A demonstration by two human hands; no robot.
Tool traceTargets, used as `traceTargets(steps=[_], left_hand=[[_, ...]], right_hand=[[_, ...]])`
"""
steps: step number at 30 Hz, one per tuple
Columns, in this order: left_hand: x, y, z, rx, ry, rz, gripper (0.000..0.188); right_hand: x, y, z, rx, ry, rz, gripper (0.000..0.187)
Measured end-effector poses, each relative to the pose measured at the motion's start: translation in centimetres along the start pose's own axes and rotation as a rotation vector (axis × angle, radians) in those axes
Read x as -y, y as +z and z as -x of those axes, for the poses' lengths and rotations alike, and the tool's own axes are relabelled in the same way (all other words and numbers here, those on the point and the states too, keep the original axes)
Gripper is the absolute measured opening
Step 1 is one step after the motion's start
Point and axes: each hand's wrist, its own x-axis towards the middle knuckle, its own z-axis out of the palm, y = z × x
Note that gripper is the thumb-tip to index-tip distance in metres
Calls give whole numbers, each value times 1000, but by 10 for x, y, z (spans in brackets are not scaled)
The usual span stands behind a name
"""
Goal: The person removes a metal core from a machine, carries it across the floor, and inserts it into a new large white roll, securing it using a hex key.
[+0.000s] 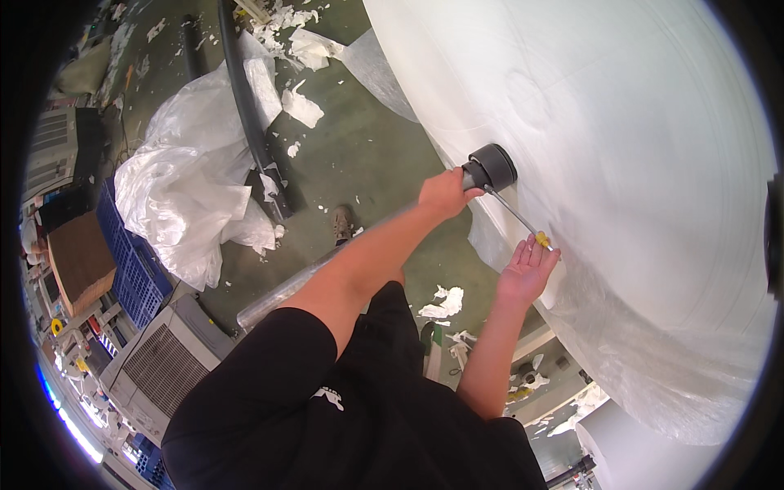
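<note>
A black cylindrical collar (493,167) sits at the middle of the flat end of a huge white roll (621,163). A long silver shaft (282,299) runs back from it, passing under my left arm. My left hand (443,196) is closed around the shaft's end, right behind the collar. From the collar a thin metal rod (513,212) slants out toward my right hand and ends in a yellow grip (542,239). My right hand (527,273) is palm up, its fingers stretched out and touching the yellow grip from below.
Loose clear plastic film (192,163) is heaped on the left, beside a long black tube (245,106). Torn white scraps (302,106) litter the green floor. A blue plastic pallet (131,253) and a grey vented unit (167,367) stand at the lower left. Another white roll (637,441) lies lower right.
</note>
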Motion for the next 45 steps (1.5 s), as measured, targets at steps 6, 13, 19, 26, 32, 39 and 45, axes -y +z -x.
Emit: traceTargets(steps=[6, 13, 19, 26, 32, 39, 45], left_hand=[[-1, -2, 0, 19, -19, 24, 69], [-3, -8, -2, 59, -29, 19, 72], [-6, -7, -2, 47, -59, 18, 69], [-7, -9, -4, 78, -85, 20, 67], [-10, -9, -3, 73, -89, 5, 66], [-10, -8, -5, 61, -82, -6, 62], [-10, -7, -5, 26, -64, -37, 61]], right_hand=[[4, -16, 1, 209, -658, 695, 25], [-65, -10, -79, 646, -979, 1504, 24], [-58, -6, -108, 728, -884, 1606, 21], [-52, 2, -99, 833, -830, 1506, 16], [-31, 19, -108, 1015, -951, 1656, 16], [-51, 12, -88, 803, -663, 1461, 13], [-44, 15, -91, 854, -638, 1327, 12]])
